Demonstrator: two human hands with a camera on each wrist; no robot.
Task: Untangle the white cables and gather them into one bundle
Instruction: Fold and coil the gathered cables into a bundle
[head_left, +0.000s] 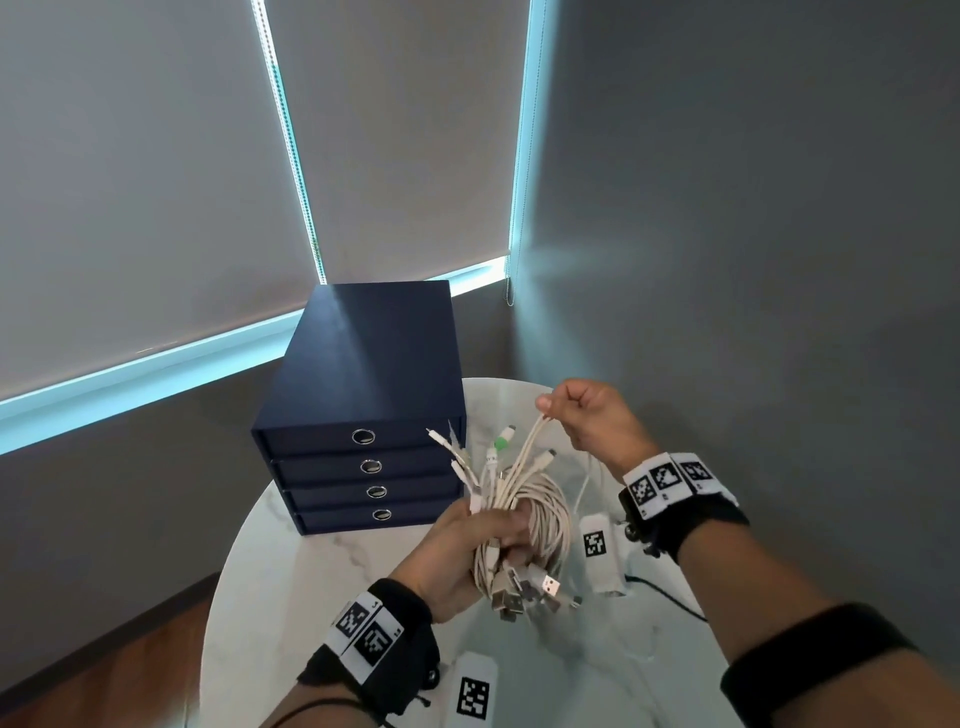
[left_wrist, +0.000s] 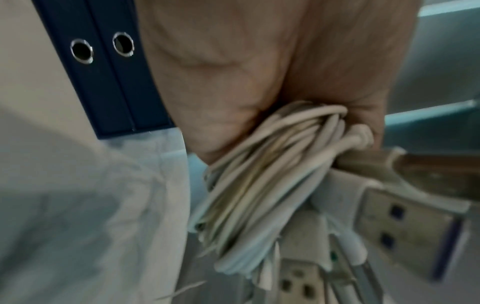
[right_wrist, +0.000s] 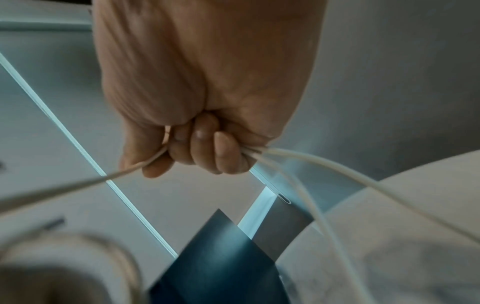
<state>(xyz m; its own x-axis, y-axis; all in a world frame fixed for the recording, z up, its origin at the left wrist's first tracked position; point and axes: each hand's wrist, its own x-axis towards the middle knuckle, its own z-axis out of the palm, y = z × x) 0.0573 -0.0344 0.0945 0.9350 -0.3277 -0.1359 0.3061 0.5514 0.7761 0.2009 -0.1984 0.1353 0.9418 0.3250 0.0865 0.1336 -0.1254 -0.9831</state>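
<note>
My left hand (head_left: 480, 540) grips a thick bundle of white cables (head_left: 540, 512) above the round table. Small plug ends fan upward from the fist, one with a green collar (head_left: 501, 443). Several USB plugs (head_left: 524, 592) hang below it. The left wrist view shows the looped cables (left_wrist: 262, 181) pressed into my palm, with USB plugs (left_wrist: 405, 218) close to the lens. My right hand (head_left: 582, 415) is raised to the right of the bundle and pinches a loop of cable (head_left: 535, 436) pulled up from it. In the right wrist view, curled fingers (right_wrist: 205, 144) clamp the strands (right_wrist: 324, 164).
A dark blue four-drawer box (head_left: 363, 415) stands at the back left of the white marble table (head_left: 291, 582). Two white tagged blocks (head_left: 600, 551) (head_left: 472, 693) rest on the table with a thin black lead (head_left: 670, 597). Grey walls and window blinds lie beyond.
</note>
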